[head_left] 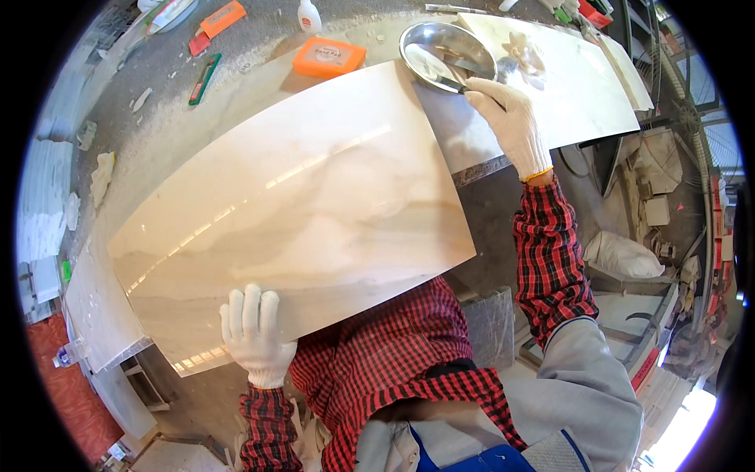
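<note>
A large glossy cream stone-look slab (314,181) with faint grey-brown veins lies before me, its near edge against my checked apron. My left hand (255,334), in a white knit glove, rests flat on its near-left edge with fingers stretched out. Beyond the slab's far right corner, my gloved right hand (507,118) is closed at the rim of a shiny metal bowl (485,55). From its fingers a dark-handled putty knife (450,83) reaches into the bowl. Some pale material seems to lie in the bowl, though reflections blur it.
An orange box (329,57), a white bottle (309,16) and a green utility knife (204,79) lie on the dusty worktop past the slab. Another pale slab (582,86) bears a crumpled clear plastic bag (525,57) at right. A white sack (624,254) sits lower right.
</note>
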Demonstrator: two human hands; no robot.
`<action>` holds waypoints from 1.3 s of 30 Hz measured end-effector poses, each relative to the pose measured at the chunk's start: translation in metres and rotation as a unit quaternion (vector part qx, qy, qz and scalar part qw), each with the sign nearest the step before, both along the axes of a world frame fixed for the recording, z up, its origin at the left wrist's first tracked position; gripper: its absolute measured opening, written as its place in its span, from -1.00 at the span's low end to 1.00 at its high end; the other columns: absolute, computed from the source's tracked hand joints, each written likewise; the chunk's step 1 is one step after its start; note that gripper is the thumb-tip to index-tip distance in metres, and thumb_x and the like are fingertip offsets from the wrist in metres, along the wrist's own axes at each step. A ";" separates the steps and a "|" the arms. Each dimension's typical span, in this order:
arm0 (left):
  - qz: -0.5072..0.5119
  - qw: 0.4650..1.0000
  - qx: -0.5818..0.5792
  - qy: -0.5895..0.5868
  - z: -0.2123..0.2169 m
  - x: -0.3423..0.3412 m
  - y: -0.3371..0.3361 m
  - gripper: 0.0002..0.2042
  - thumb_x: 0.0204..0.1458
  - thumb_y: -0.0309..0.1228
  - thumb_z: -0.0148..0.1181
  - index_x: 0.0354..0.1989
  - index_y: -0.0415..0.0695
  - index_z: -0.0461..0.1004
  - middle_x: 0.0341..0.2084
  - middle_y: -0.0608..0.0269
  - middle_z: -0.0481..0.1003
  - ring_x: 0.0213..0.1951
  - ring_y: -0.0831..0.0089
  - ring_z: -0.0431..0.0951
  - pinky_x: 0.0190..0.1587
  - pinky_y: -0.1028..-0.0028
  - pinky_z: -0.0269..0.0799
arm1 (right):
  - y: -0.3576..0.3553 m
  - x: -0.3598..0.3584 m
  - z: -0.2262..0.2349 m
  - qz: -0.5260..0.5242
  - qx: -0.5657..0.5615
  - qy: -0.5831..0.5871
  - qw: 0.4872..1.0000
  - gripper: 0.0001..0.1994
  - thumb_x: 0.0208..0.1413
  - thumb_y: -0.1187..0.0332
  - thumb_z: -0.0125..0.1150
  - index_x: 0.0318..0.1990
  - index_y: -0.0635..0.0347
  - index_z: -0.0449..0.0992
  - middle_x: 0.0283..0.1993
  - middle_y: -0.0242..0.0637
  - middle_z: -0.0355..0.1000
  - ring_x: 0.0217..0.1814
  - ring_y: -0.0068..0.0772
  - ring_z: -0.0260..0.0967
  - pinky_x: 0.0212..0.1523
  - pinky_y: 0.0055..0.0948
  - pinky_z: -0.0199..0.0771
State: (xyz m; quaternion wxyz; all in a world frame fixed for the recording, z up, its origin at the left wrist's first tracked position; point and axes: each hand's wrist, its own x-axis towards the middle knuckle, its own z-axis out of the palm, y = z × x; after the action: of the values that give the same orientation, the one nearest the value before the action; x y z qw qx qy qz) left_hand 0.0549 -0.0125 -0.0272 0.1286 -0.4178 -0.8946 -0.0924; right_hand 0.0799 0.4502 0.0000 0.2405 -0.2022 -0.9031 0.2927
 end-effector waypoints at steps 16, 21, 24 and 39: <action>-0.019 0.999 0.040 -0.008 0.007 -0.007 0.007 -0.61 -0.37 -0.45 0.29 -0.24 -0.24 0.45 -0.19 0.01 0.46 -0.27 0.02 0.42 -0.31 0.21 0.27 | -0.028 0.019 -0.009 0.005 -0.059 0.075 0.995 -0.75 0.21 0.40 0.34 0.00 0.29 0.66 -0.16 -0.14 0.65 -0.17 -0.39 0.57 -0.09 -0.44 0.52; -0.016 0.999 0.039 -0.011 0.008 -0.004 0.006 -0.59 -0.40 -0.48 0.29 -0.24 -0.24 0.44 -0.19 0.01 0.46 -0.27 0.01 0.42 -0.31 0.22 0.26 | -0.075 0.041 -0.010 0.060 -0.059 0.042 0.996 -0.76 0.19 0.43 0.36 0.00 0.24 0.68 -0.20 -0.19 0.64 -0.21 -0.42 0.55 -0.11 -0.46 0.52; -0.016 0.999 0.046 -0.012 0.006 -0.002 0.001 -0.55 -0.41 -0.50 0.30 -0.19 -0.23 0.45 -0.15 -0.01 0.46 -0.24 -0.02 0.45 -0.29 0.20 0.29 | -0.098 0.047 -0.010 0.092 -0.068 0.004 0.993 -0.76 0.15 0.42 0.38 -0.02 0.17 0.69 -0.21 -0.20 0.62 -0.22 -0.35 0.55 -0.13 -0.45 0.52; -0.016 0.999 0.036 -0.015 0.004 -0.004 -0.001 -0.49 -0.38 -0.49 0.35 -0.09 -0.23 0.47 -0.05 -0.03 0.48 -0.13 -0.05 0.50 -0.20 0.17 0.38 | -0.131 0.035 -0.012 0.225 0.041 0.018 0.973 -0.68 0.02 0.40 0.45 -0.01 0.10 0.69 -0.22 -0.24 0.63 -0.22 -0.20 0.58 -0.16 -0.35 0.56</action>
State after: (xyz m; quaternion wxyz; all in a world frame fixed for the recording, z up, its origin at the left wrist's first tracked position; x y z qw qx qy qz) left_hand 0.0510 -0.0140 -0.0232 0.1285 -0.4254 -0.8859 -0.1333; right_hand 0.1151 0.3197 -0.0120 0.1931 0.0217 -0.9319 0.3062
